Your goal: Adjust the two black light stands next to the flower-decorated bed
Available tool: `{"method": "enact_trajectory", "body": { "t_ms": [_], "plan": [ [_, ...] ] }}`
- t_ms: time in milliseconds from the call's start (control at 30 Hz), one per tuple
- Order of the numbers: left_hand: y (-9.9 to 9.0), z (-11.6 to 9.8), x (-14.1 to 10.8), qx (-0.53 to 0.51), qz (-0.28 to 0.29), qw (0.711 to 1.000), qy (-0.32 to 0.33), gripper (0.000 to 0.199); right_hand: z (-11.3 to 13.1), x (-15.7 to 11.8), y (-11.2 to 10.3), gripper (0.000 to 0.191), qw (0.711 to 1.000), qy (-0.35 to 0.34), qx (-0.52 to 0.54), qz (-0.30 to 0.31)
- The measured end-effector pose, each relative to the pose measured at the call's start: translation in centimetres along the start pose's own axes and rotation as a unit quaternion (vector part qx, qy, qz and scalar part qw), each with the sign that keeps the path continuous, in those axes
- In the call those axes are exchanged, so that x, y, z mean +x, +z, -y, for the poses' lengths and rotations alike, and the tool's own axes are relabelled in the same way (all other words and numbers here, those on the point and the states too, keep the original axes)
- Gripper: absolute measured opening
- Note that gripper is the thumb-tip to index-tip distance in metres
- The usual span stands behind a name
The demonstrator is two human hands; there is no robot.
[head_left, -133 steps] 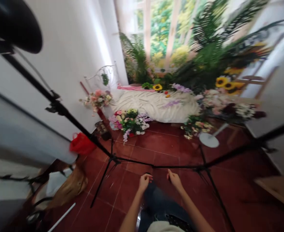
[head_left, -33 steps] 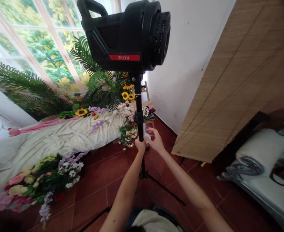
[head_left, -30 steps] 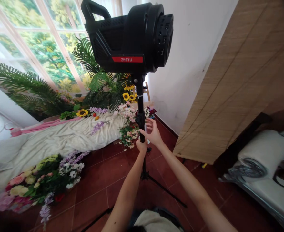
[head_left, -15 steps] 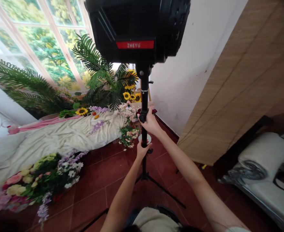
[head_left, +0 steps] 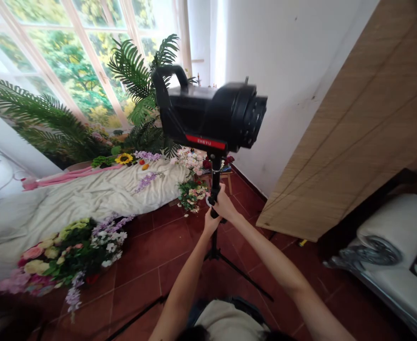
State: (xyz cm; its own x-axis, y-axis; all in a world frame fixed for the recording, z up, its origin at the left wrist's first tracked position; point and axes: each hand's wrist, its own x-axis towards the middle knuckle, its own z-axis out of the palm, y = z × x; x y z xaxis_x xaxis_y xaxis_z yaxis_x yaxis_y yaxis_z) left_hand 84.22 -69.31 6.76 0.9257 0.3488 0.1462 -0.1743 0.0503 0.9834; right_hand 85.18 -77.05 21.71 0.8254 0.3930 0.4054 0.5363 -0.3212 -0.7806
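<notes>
A black studio light [head_left: 208, 113] with a red label sits on top of a black light stand [head_left: 214, 241], in front of me. My right hand [head_left: 223, 202] is wrapped round the stand's upper part at a knob below the light. Just beneath it, my left hand [head_left: 212, 221] grips the pole near a lower collar. The two hands nearly touch. The stand's legs spread over the red tiled floor [head_left: 140, 265].
On the left, a bed with a cream cover [head_left: 98, 194] carries flowers, with a large bouquet [head_left: 59, 255] at its near side. Palm leaves [head_left: 130, 66] rise by the window. A woven screen [head_left: 322, 118] and a white sofa [head_left: 389, 222] are on the right.
The light has come down and now shows whole, with its handle and front end. My right hand has moved down with the upper pole, close to my left hand.
</notes>
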Motion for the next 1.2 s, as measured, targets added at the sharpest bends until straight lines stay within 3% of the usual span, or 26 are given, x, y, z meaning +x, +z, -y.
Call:
{"method": "enact_trajectory", "body": {
  "t_ms": [133,333,700,833,933,1067,1200],
  "plan": [
    [0.1,0.8,0.0,-0.042,0.012,0.999,-0.01,0.027,-2.1,-1.8,1.8,0.041,0.999,0.041,-0.022,-0.007],
    [0.2,1.2,0.2,-0.072,0.019,0.997,0.015,0.018,-2.8,-2.3,2.5,0.046,0.996,0.072,-0.054,-0.014],
    [0.3,0.6,-0.1,-0.049,0.005,0.999,-0.011,0.025,-3.1,-2.8,2.3,0.049,0.996,0.047,0.072,-0.027],
    [0.5,0.7,0.0,-0.023,0.008,0.999,-0.022,0.034,-3.9,-5.1,0.7,0.052,0.992,0.045,0.114,-0.024],
    [0.4,0.7,0.0,-0.005,0.017,0.999,-0.03,0.034,-5.2,-8.1,-0.1,0.041,0.993,0.059,0.085,-0.061],
    [0.2,0.3,-0.3,0.024,0.014,0.999,-0.04,0.034,-6.6,-11.5,0.4,0.029,0.995,0.058,0.026,-0.079],
    [0.3,-0.4,-0.6,0.027,0.018,0.998,-0.055,0.037,-6.9,-12.5,1.6,0.034,0.991,0.08,0.038,-0.098]
  ]
}}
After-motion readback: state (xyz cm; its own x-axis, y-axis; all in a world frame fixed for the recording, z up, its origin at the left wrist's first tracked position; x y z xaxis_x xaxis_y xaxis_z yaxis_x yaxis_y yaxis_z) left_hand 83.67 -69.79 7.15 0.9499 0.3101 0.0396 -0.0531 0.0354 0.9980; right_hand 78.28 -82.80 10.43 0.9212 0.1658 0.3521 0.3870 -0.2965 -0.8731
